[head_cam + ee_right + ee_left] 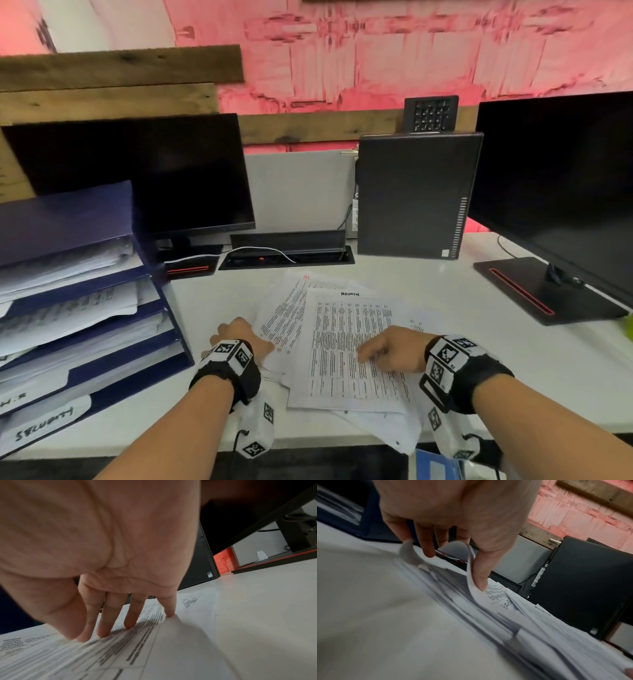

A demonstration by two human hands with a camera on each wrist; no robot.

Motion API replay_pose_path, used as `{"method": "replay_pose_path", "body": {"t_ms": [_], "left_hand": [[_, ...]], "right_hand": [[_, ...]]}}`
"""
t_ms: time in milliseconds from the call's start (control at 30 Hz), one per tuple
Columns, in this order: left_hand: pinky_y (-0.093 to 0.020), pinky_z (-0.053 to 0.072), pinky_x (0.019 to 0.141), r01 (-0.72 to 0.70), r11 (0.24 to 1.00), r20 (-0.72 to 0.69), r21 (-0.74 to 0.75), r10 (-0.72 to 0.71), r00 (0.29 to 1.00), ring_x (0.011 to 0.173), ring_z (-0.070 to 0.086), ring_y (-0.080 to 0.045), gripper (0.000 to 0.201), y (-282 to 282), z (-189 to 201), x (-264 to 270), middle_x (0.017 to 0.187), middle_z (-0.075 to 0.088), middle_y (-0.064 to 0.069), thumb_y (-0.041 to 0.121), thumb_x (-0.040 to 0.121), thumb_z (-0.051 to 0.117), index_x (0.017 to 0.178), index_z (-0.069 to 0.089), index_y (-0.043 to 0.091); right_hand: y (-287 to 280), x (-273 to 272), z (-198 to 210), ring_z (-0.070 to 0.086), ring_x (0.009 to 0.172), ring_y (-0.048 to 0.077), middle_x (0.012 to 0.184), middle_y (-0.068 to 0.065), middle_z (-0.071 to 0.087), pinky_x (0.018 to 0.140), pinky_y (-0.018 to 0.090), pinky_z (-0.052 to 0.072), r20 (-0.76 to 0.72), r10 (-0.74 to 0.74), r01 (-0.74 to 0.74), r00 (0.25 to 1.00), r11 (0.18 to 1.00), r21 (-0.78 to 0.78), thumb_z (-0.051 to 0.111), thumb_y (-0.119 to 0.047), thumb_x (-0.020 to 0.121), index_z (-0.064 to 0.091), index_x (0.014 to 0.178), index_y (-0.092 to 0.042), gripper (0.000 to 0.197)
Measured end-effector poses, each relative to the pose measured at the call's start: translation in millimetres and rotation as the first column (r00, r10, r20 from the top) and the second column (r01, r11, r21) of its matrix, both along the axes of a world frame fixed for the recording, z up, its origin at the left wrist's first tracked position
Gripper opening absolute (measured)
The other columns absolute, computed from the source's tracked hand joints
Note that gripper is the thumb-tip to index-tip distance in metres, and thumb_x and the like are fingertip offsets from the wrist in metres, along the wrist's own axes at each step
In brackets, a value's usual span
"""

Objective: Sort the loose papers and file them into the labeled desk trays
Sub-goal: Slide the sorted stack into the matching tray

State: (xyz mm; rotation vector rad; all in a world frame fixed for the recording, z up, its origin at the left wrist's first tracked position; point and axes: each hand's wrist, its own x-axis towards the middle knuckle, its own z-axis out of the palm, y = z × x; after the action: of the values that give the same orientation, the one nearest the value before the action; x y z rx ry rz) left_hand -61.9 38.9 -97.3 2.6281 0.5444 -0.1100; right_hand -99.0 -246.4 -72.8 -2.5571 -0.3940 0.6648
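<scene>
A loose pile of printed papers (291, 318) lies fanned on the white desk (479, 359) in front of me. Its top sheet (346, 346) is a table headed "ADMIN". My left hand (239, 334) is at the pile's left edge; in the left wrist view the left hand (455, 566) pinches the curled-up edge of one sheet (471, 577) between thumb and fingers. My right hand (373, 353) lies on the top sheet, and the right wrist view shows its straight fingers (104, 626) pressing on the print. Blue stacked trays (130, 368) stand at the left, holding papers, with handwritten labels (44, 425).
A dark monitor (154, 178) stands behind the trays, a black computer tower (414, 195) at the back centre, and a second monitor (565, 178) with its flat base (541, 291) on the right. A cable box (287, 253) sits behind the pile. Some sheets overhang the desk's front edge (394, 435).
</scene>
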Motion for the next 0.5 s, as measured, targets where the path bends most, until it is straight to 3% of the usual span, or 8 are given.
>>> {"method": "replay_pose_path", "body": {"t_ms": [200, 333, 433, 500], "left_hand": [[-0.046, 0.037, 0.099, 0.040, 0.989, 0.090, 0.144, -0.054, 0.994, 0.119, 0.040, -0.028, 0.059, -16.0, 11.4, 1.9, 0.126, 0.044, -0.006, 0.037, 0.075, 0.070, 0.124, 0.042, 0.020], [-0.048, 0.030, 0.098, 0.128, 0.961, -0.021, 0.247, -0.126, 0.992, 0.121, 0.033, -0.028, 0.049, -32.8, 17.0, -0.2, 0.128, 0.040, -0.005, 0.054, 0.081, 0.053, 0.121, 0.051, 0.025], [-0.052, 0.023, 0.100, 0.227, 0.927, -0.154, 0.298, -0.188, 0.970, 0.125, 0.029, -0.028, 0.060, -46.0, 14.0, 2.6, 0.131, 0.044, -0.003, 0.066, 0.081, 0.039, 0.121, 0.054, 0.025], [-0.051, 0.025, 0.104, 0.288, 0.922, -0.217, 0.257, -0.235, 0.948, 0.129, 0.032, -0.028, 0.074, -55.8, 10.5, 4.4, 0.132, 0.048, -0.002, 0.076, 0.076, 0.038, 0.126, 0.053, 0.022]], "right_hand": [[-2.4, 8.4, -2.2, 0.044, 0.128, 0.016, 0.143, -0.006, 0.043, 0.105, 0.025, 0.036, 0.139, -0.141, 0.153, 0.980, 0.985, -0.078, 0.052, -0.013, 0.088, 0.058, 0.126, -0.029, 0.042], [-9.7, 7.3, -2.6, 0.040, 0.131, 0.023, 0.143, 0.001, 0.043, 0.113, 0.034, 0.025, 0.268, -0.206, 0.294, 0.941, 0.890, -0.349, 0.050, -0.024, 0.091, 0.047, 0.135, -0.024, 0.045], [-15.7, 1.4, -4.6, 0.030, 0.139, 0.023, 0.151, 0.000, 0.034, 0.116, 0.034, 0.015, 0.214, -0.171, 0.242, 0.962, 0.897, -0.371, 0.045, -0.029, 0.094, 0.035, 0.144, -0.026, 0.051], [-20.0, 1.5, -5.7, 0.022, 0.142, 0.023, 0.155, -0.002, 0.025, 0.116, 0.032, 0.012, 0.151, -0.160, 0.201, 0.975, 0.927, -0.317, 0.046, -0.032, 0.094, 0.029, 0.147, -0.031, 0.056]]}}
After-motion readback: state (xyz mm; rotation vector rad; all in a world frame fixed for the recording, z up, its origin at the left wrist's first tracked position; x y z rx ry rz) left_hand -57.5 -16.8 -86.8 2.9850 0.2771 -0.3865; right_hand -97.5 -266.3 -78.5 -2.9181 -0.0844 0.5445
